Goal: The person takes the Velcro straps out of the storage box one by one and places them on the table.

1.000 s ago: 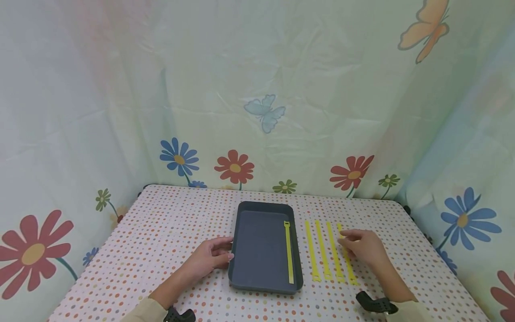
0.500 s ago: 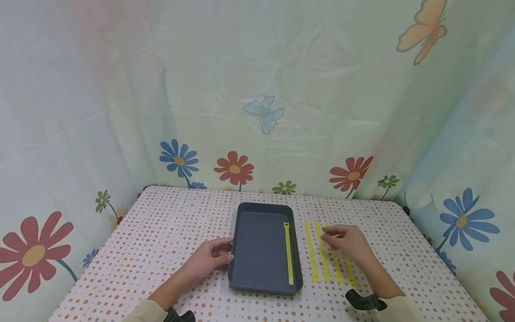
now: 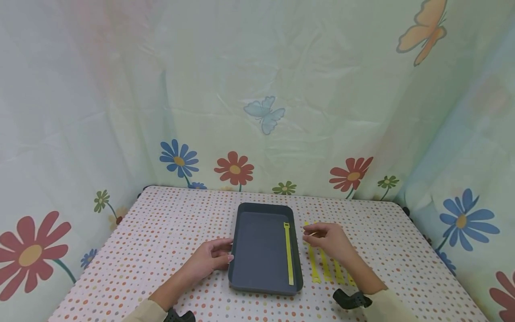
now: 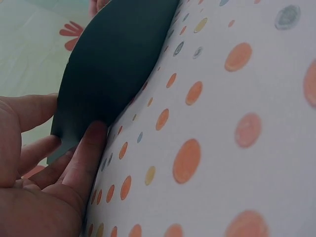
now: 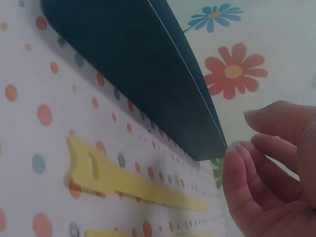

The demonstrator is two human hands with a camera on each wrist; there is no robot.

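Note:
A dark grey rectangular tray (image 3: 257, 250) lies on the table in the head view. One yellow strap with a slotted head (image 3: 289, 252) rests inside, along its right wall. My left hand (image 3: 203, 259) touches the tray's left side; in the left wrist view, fingertips (image 4: 96, 131) meet the outer wall (image 4: 118, 54). Right of the tray, several more yellow straps (image 3: 314, 266) lie side by side, partly covered by my right hand (image 3: 330, 239). That hand hovers above them with loosely bent fingers and nothing between thumb and fingertips. The right wrist view shows the nearest strap (image 5: 143, 190) flat below it.
A white cloth with coloured dots (image 3: 181, 210) covers the table. Behind and at both sides hangs a pale curtain (image 3: 322, 112) printed with flowers and butterflies. Each wrist wears a black band, the right one (image 3: 352, 299) near the front edge of the view.
My right hand has moved left across the row of straps, from the rightmost one to the one nearest the tray. The left hand and the tray have stayed put.

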